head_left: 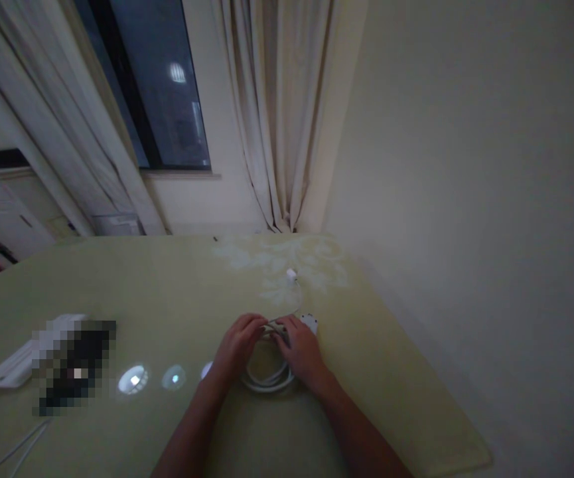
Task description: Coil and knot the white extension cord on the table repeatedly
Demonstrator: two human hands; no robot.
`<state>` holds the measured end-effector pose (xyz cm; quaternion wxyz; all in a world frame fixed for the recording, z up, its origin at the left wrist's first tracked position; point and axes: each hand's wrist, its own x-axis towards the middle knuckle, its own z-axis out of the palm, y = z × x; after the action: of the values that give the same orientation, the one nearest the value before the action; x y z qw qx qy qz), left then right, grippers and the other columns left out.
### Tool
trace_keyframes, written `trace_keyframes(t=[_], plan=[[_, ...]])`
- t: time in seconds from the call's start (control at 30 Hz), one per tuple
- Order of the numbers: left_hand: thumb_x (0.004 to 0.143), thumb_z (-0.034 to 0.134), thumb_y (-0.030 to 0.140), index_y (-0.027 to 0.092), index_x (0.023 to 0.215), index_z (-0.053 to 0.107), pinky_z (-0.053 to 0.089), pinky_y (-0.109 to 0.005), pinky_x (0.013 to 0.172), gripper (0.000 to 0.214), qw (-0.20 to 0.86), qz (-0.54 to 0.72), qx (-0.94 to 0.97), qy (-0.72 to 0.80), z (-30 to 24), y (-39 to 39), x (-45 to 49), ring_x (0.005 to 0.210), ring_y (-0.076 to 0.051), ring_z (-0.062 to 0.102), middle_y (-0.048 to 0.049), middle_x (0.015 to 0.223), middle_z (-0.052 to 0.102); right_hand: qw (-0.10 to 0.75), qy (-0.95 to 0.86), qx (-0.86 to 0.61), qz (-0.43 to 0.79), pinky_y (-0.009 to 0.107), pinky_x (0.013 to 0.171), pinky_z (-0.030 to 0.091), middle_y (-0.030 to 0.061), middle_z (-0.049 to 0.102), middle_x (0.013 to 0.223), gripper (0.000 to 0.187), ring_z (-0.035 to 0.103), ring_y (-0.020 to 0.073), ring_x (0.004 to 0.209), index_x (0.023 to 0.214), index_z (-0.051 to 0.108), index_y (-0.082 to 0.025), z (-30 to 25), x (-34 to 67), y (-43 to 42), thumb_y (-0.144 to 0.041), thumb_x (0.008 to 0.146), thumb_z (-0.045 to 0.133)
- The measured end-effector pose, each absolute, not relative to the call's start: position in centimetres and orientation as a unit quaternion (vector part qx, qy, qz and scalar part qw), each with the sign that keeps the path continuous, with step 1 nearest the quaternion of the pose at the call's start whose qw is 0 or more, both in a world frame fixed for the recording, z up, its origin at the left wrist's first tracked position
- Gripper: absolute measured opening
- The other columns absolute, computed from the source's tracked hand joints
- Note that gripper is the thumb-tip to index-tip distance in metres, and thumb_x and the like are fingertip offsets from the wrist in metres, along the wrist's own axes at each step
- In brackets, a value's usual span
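A coiled white cable point(267, 382) lies on the pale green table point(167, 292) in front of me. My left hand point(237, 346) and my right hand point(300, 348) meet at the top of the coil, fingers curled and pinched on the cable. From there a loose end runs away from me to a small white plug point(291, 273). A white charger block point(310, 322) peeks out just beyond my right hand's fingers.
At the left lie a white power strip point(18, 362) with cords point(12, 451) and a blurred-out dark object point(75, 365). Curtains point(277, 113), a dark window point(157, 79) and a plain wall stand behind the table. The table's right edge runs diagonally close to my right arm.
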<state>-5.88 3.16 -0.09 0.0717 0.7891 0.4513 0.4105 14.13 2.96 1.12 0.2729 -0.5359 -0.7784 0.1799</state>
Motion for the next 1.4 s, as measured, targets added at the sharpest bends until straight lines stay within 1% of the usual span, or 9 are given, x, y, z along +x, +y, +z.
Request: trace_keyframes(t=[0.17,0.33,0.47,0.63,0.7,0.83,1.07,1.23,1.4], plan=[[0.098,0.056,0.023,0.021,0.094,0.067,0.058,-0.026,0.084,0.012,0.061,0.454,0.775,0.435,-0.1,2.9,-5.6,0.098,-0.016,0.067,-0.0079,0.112,0.064,0.256,-0.788,-0.525,0.196,0.034,0.093,0.050,0.0063,0.074,0.117,0.029,0.069,0.0241,0.104,0.126,0.067,-0.024,1.3,14.1,2.9,-0.031,0.103,0.050],[0.100,0.050,0.018,0.021,0.100,0.070,0.059,-0.030,0.089,0.020,0.008,0.412,0.781,0.470,-0.4,2.6,-5.9,0.106,-0.017,0.066,-0.0117,0.134,0.058,0.305,-0.783,-0.497,0.218,0.029,0.089,0.051,0.0054,0.074,0.116,0.029,0.070,0.0206,0.102,0.122,0.068,-0.024,1.4,13.7,2.6,-0.028,0.105,0.046],[0.100,0.048,0.017,0.022,0.105,0.072,0.060,-0.034,0.093,0.025,-0.014,0.392,0.786,0.478,0.0,2.3,-6.1,0.114,-0.020,0.064,-0.0125,0.137,0.058,0.330,-0.765,-0.509,0.216,0.030,0.087,0.052,0.0068,0.076,0.113,0.026,0.071,0.0218,0.100,0.119,0.070,-0.023,1.3,13.6,2.5,-0.029,0.103,0.049],[0.101,0.049,0.020,0.025,0.105,0.075,0.061,-0.035,0.092,0.027,-0.031,0.388,0.816,0.427,1.1,2.0,-6.6,0.113,-0.021,0.065,-0.0104,0.131,0.064,0.353,-0.705,-0.566,0.240,0.030,0.079,0.052,0.0050,0.078,0.092,0.055,0.073,0.0226,0.085,0.151,0.046,-0.020,1.3,13.6,2.5,-0.028,0.097,0.059],[0.101,0.050,0.021,0.025,0.107,0.076,0.061,-0.035,0.093,0.027,-0.026,0.399,0.820,0.409,1.3,1.9,-6.7,0.111,-0.020,0.066,-0.0100,0.129,0.066,0.356,-0.700,-0.564,0.255,0.032,0.083,0.053,0.0062,0.078,0.098,0.059,0.073,0.0230,0.090,0.154,0.041,-0.020,1.3,13.7,2.5,-0.027,0.097,0.057],[0.101,0.050,0.019,0.025,0.119,0.073,0.059,-0.035,0.096,0.030,-0.028,0.418,0.822,0.387,1.3,1.8,-6.6,0.115,-0.020,0.065,-0.0104,0.135,0.063,0.354,-0.710,-0.551,0.258,0.038,0.096,0.051,0.0129,0.071,0.127,0.051,0.069,0.0263,0.113,0.149,0.049,-0.019,1.2,13.7,2.7,-0.031,0.099,0.053],[0.099,0.053,0.021,0.029,0.121,0.072,0.053,-0.045,0.102,0.030,-0.091,0.305,0.828,0.461,1.8,2.0,-5.8,0.123,-0.027,0.060,-0.0106,0.152,0.053,0.370,-0.726,-0.545,0.197,0.033,0.092,0.050,0.0107,0.074,0.110,0.028,0.069,0.0238,0.103,0.120,0.068,-0.020,1.1,13.6,2.7,-0.027,0.102,0.048],[0.100,0.054,0.026,0.027,0.112,0.073,0.052,-0.041,0.098,0.022,-0.101,0.354,0.802,0.470,1.3,2.2,-5.7,0.113,-0.024,0.065,-0.0101,0.130,0.069,0.341,-0.733,-0.567,0.157,0.031,0.086,0.048,0.0081,0.075,0.102,0.025,0.069,0.0228,0.095,0.117,0.069,-0.022,1.4,14.2,2.9,-0.026,0.102,0.049],[0.099,0.055,0.032,0.022,0.099,0.067,0.052,-0.038,0.093,0.015,-0.088,0.499,0.704,0.497,0.4,2.2,-6.3,0.100,-0.022,0.067,-0.0100,0.102,0.073,0.373,-0.712,-0.584,0.115,0.034,0.089,0.047,0.0108,0.074,0.103,0.037,0.066,0.0230,0.095,0.133,0.064,-0.020,1.5,16.0,4.2,-0.022,0.102,0.045]])
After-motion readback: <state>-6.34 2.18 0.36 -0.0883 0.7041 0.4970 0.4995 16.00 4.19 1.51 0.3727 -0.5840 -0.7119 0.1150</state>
